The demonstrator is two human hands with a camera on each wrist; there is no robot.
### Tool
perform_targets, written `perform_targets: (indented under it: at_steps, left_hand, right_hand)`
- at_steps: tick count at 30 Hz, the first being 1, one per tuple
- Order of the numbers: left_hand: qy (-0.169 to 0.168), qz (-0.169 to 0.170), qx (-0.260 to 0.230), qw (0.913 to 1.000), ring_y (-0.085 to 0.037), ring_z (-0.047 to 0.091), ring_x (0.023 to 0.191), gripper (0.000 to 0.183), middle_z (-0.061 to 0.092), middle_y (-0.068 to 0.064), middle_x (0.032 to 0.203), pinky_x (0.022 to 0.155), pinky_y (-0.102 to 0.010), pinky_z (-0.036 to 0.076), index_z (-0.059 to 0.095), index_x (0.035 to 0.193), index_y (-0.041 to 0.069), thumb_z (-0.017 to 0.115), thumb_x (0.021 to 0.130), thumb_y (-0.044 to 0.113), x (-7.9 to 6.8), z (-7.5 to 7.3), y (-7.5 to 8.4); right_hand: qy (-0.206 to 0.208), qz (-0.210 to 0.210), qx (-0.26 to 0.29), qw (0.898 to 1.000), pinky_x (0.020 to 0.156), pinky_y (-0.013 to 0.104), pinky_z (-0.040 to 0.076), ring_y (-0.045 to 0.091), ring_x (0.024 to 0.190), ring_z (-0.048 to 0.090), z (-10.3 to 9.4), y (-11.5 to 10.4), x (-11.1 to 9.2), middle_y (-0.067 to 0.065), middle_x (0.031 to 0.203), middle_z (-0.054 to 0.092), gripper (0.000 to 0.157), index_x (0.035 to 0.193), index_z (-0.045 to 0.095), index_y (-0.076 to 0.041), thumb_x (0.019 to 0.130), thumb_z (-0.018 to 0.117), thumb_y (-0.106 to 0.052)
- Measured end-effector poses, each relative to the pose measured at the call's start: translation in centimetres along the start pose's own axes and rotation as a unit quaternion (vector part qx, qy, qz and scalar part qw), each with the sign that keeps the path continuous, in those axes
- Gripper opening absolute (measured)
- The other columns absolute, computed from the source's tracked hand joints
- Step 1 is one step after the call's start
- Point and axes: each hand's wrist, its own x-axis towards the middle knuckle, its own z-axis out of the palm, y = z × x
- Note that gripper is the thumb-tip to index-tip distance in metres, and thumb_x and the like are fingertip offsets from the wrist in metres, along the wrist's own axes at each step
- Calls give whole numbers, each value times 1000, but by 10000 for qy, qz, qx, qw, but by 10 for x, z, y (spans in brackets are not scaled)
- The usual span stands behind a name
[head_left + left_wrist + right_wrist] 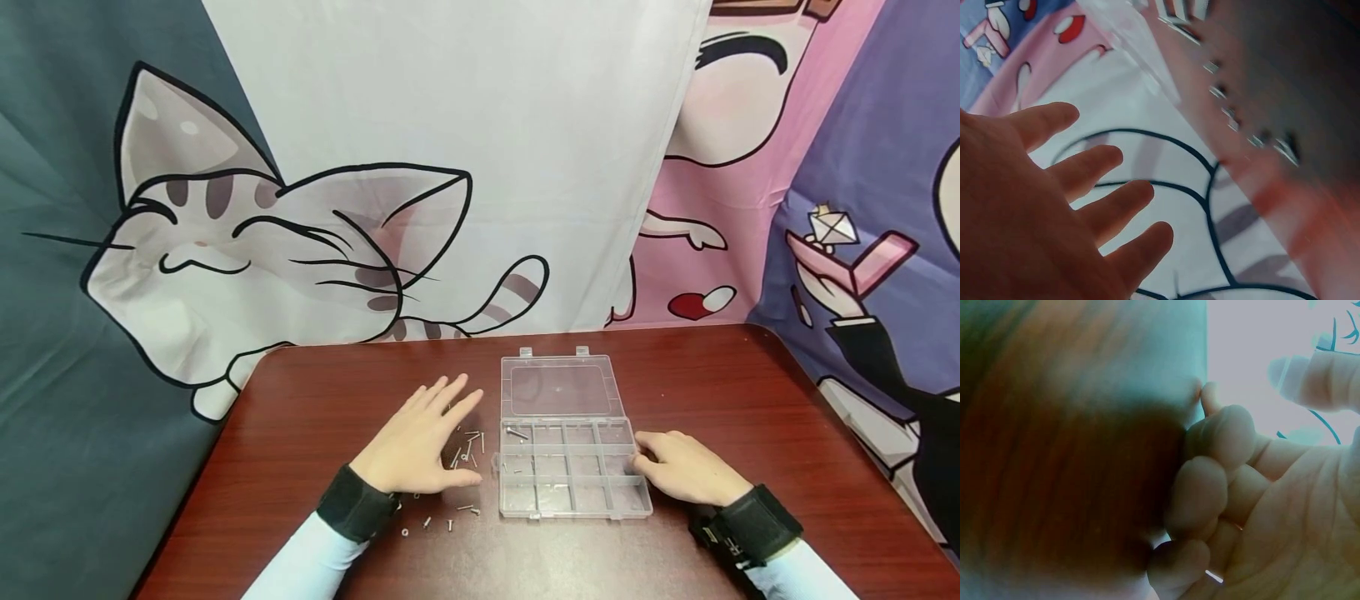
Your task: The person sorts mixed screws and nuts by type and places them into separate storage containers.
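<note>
A clear plastic compartment box (555,467) lies on the table, its lid (562,387) folded back. A screw (516,432) lies in its back left compartment; a few small bits in other left-hand compartments are too small to tell. My left hand (416,442) hovers left of the box with fingers spread, holding nothing; the left wrist view shows the same hand (1079,194) with straight fingers. Small screws (468,446) lie beside and beneath it. At the box's right side, my right hand (686,467) holds the edge with curled fingers; the right wrist view shows these fingers (1200,494) bent.
More loose hardware lies at the front left of the box, including a screw (450,525) and a small nut (405,532). The brown table (750,392) ends at a printed cloth (480,100) hanging behind it.
</note>
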Motion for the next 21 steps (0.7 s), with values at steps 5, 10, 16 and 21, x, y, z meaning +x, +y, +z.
perform_targets:
  at_steps: [5, 10, 16, 21]
  left_hand:
    - [7, -170, -11, 9999, -33, 37, 142, 100, 36, -13, 158, 111, -51, 31, 41, 155, 17, 59, 76, 75, -12, 0, -20]
    - [-40, -292, -18, 9996, -30, 50, 130, 84, 48, -12, 148, 101, -51, 41, 51, 148, 16, 68, 78, 59, -19, 2, -34]
    - [23, -116, -31, 9999, -20, 57, 107, 53, 57, -4, 123, 93, -40, 47, 64, 131, 12, 71, 82, 33, -21, 10, -46]
    - [157, 24, 32, 9999, -14, 54, 89, 34, 55, 0, 104, 82, -34, 49, 68, 116, 12, 71, 83, 21, -21, 17, -53]
  right_hand:
    - [41, -3, -30, 10000, 55, 24, 32, 1, 56, 38, 0, 0, 0, -15, 60, 36, 26, 71, 44, -25, 93, 56, -27]
    - [29, 22, -55, 10000, 56, 24, 32, 1, 56, 38, 0, 0, 0, -15, 61, 36, 25, 71, 44, -25, 93, 56, -27]
    - [3, 19, -45, 10000, 55, 24, 32, 1, 56, 37, 0, 0, 0, -15, 61, 35, 25, 71, 44, -24, 93, 56, -27]
    - [-2, 6, -68, 10000, 55, 24, 32, 1, 56, 38, 0, 0, 1, -15, 61, 35, 25, 72, 44, -25, 93, 57, -28]
